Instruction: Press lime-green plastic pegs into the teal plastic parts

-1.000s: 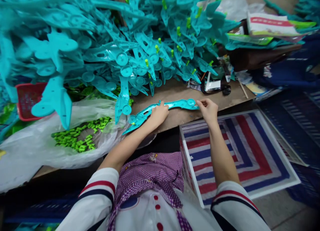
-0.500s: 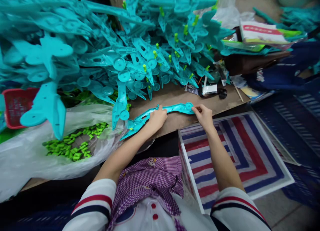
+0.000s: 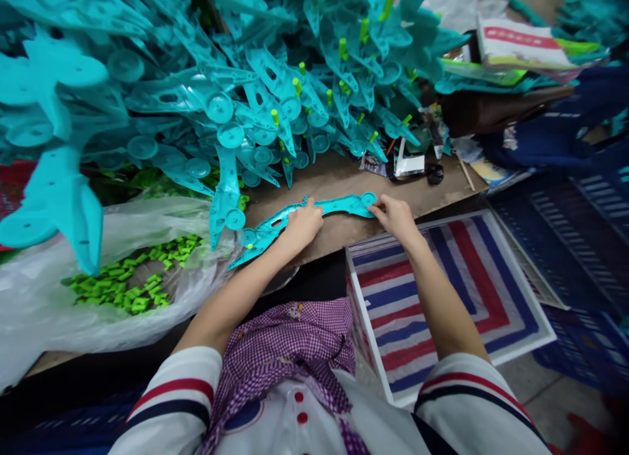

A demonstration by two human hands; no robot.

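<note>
A long, curved turquoise plastic part [image 3: 344, 204] with a round disc at each end lies at the worktable's front edge. My left hand [image 3: 304, 227] is closed on its middle, fingers bent over the upper edge. At the part's right end, my right hand [image 3: 397, 217] pinches the tip beside the disc; whether something small is between those fingertips I cannot tell. A small green piece [image 3: 250, 246] sits on the part's left end. Left of my left forearm, loose bright green pieces [image 3: 125, 281] lie on a clear plastic bag [image 3: 39, 311].
A tall heap of similar turquoise parts [image 3: 196, 94], some with green pegs, fills the back of the worktable [image 3: 324, 173]. A white-rimmed box [image 3: 381, 370] lined with striped cloth stands below my right arm. Blue crates [image 3: 555, 232] stand at the right.
The whole view has shifted slightly, so the table and heap appear further left and higher. Both hands keep their places on the turquoise part.
</note>
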